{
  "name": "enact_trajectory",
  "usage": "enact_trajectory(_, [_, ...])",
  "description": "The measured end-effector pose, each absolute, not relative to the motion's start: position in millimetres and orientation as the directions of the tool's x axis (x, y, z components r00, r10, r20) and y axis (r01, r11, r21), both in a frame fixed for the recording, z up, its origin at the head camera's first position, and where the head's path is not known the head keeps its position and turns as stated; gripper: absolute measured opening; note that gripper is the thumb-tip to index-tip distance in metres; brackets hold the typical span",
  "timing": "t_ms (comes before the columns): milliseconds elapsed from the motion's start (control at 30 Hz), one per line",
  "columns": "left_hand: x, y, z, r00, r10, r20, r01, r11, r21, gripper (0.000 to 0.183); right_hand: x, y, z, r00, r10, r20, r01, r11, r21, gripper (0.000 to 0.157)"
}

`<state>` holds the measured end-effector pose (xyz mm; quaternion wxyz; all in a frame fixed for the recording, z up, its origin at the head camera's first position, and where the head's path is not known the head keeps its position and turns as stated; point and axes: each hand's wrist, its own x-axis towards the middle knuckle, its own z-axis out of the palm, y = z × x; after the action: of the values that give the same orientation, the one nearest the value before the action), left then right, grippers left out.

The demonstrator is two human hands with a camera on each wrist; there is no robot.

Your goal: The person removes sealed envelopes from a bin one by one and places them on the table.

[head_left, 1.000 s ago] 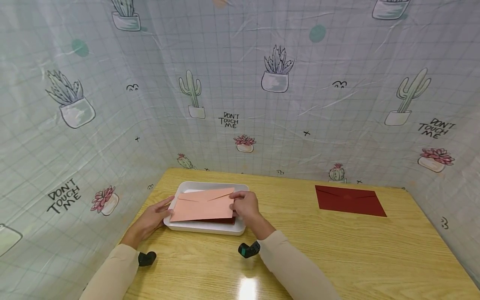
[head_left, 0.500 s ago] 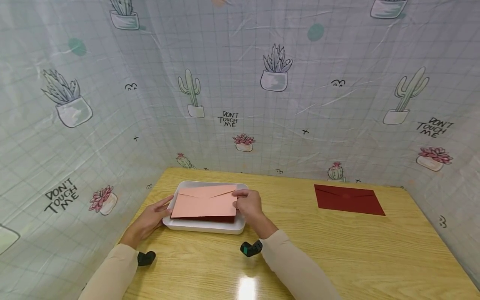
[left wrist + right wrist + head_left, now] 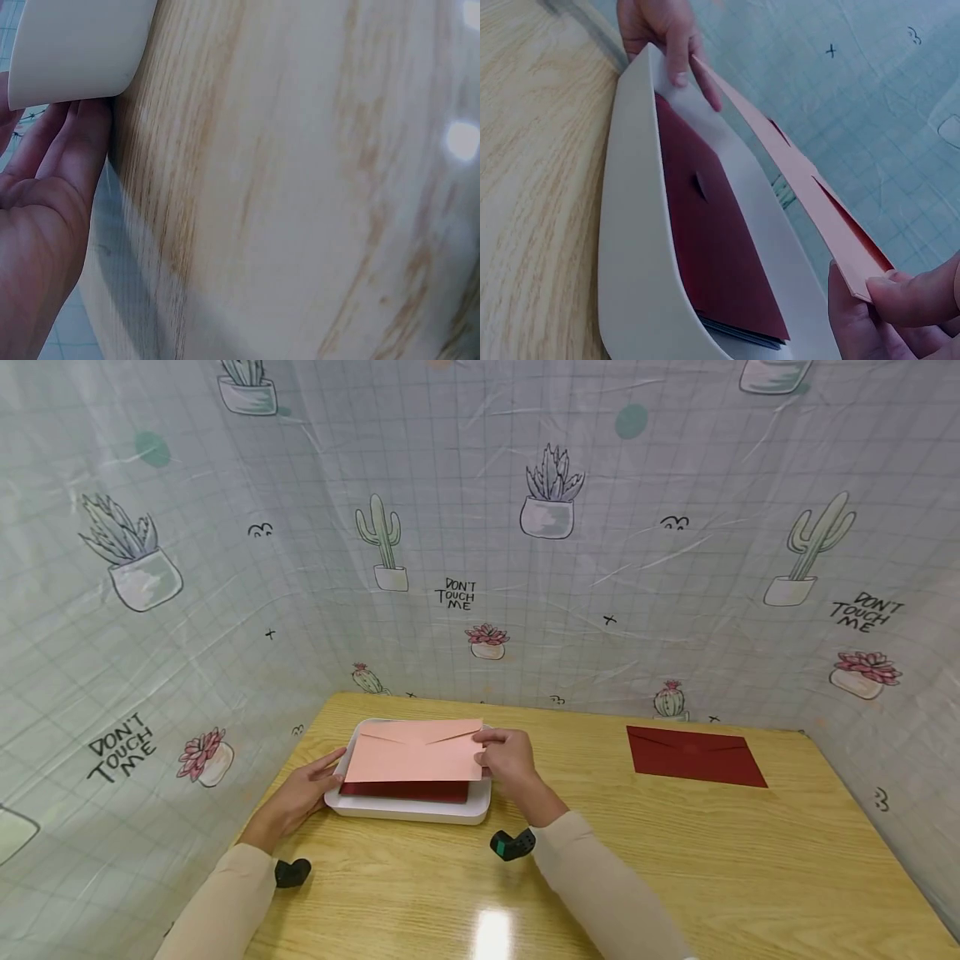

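Observation:
My right hand [image 3: 512,765] pinches the right end of a pink envelope [image 3: 416,752] between thumb and fingers. The envelope [image 3: 799,176] is raised above a white tray [image 3: 405,811], its flap side up. Inside the tray lies a dark red envelope [image 3: 420,791]; in the right wrist view, dark-edged layers [image 3: 739,334] show under it. At the tray's left end my left hand [image 3: 306,792] grips the wall, its thumb over the rim inside. The left wrist view has the left hand's fingers [image 3: 75,146] against the tray's outside [image 3: 82,56].
Another dark red envelope [image 3: 696,756] lies flat at the back right of the wooden table [image 3: 600,860]. Patterned cloth [image 3: 570,577] hangs behind and at both sides. A black device [image 3: 513,845] sits on the right wrist, and another [image 3: 292,872] on the left.
The pink envelope has risen and shifted right and away in my right hand, baring more of the dark red envelope below. My left hand has stayed on the tray.

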<state>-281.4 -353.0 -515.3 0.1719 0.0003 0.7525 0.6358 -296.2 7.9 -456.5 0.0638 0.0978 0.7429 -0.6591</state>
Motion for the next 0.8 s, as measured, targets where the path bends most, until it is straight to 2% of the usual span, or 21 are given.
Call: enact_trajectory(800, [-287.2,-351.8,-520.4,-0.944,0.203,-0.261,-0.223,0.192,0.956,0.069,-304.6,42.3,-451.9,-0.977,0.040,-0.212,0.214,0.069,-0.974,0.029])
